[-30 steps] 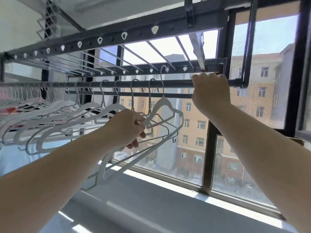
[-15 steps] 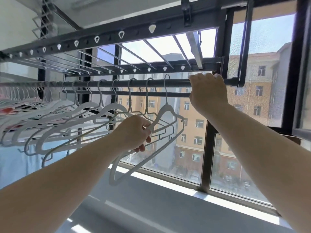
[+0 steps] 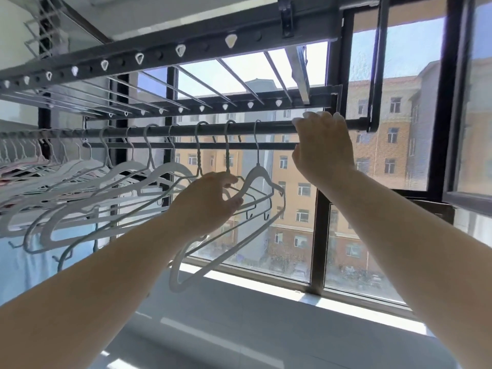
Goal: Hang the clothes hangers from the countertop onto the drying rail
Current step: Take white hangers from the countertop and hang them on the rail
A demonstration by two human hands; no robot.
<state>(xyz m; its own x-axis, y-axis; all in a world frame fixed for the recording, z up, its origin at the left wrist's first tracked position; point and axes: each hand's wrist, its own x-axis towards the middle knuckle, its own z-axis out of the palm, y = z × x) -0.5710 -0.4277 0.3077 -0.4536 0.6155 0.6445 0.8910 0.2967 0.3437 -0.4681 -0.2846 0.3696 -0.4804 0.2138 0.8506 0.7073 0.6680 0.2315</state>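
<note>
— While the right hand grips the rail, fingers curled over its top, where is the left hand?
— Lower, with fingers and thumb closed round the wire hangers just under their twisted necks.
— And the white hanger?
— Hooked on the rail between both hands, beside the left fingertips; whether they pinch it too, I cannot tell.
— Others?
— More hangers hang leftward along the rail.
</note>
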